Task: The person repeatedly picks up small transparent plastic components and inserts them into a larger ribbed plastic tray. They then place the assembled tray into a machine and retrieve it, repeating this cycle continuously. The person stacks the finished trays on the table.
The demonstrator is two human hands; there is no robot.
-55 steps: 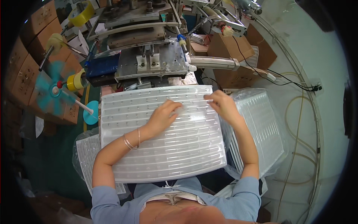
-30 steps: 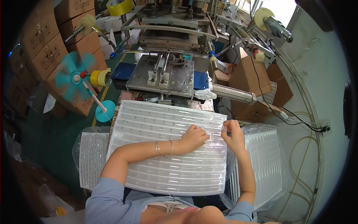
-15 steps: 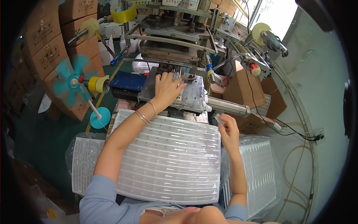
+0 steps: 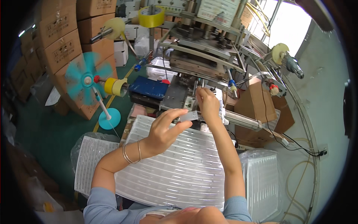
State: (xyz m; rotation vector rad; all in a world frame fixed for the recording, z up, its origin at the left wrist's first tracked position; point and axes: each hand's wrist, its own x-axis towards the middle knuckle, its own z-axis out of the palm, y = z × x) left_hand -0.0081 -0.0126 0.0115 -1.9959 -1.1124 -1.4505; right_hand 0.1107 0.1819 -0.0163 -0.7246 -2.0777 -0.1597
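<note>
My left hand (image 4: 164, 131) is raised over the tray, pinching a small clear rectangular plastic piece (image 4: 189, 116) with faint dark marks on it between thumb and fingers. At the metal fixture of the press machine (image 4: 203, 61), my right hand (image 4: 209, 104) reaches in with its fingertips drawn together. Whatever those fingertips hold is hidden behind the hand. Below both arms lies a large white ribbed plastic tray (image 4: 179, 164), with rows of small clear pieces in its grooves. A dark metal plate (image 4: 174, 93) is just left of my right hand.
A blue box (image 4: 149, 87) stands left of the fixture. A turquoise fan (image 4: 88, 80) spins at the left, before stacked cartons (image 4: 61, 48). Other ribbed trays lie at the left (image 4: 93, 160) and right (image 4: 261, 179). An open carton (image 4: 253, 102) and dangling cables are at the right.
My left hand has drawn back from the fixture and now holds a clear piece. My right hand, which held a small clear piece, has moved to the fixture. The view has shifted.
</note>
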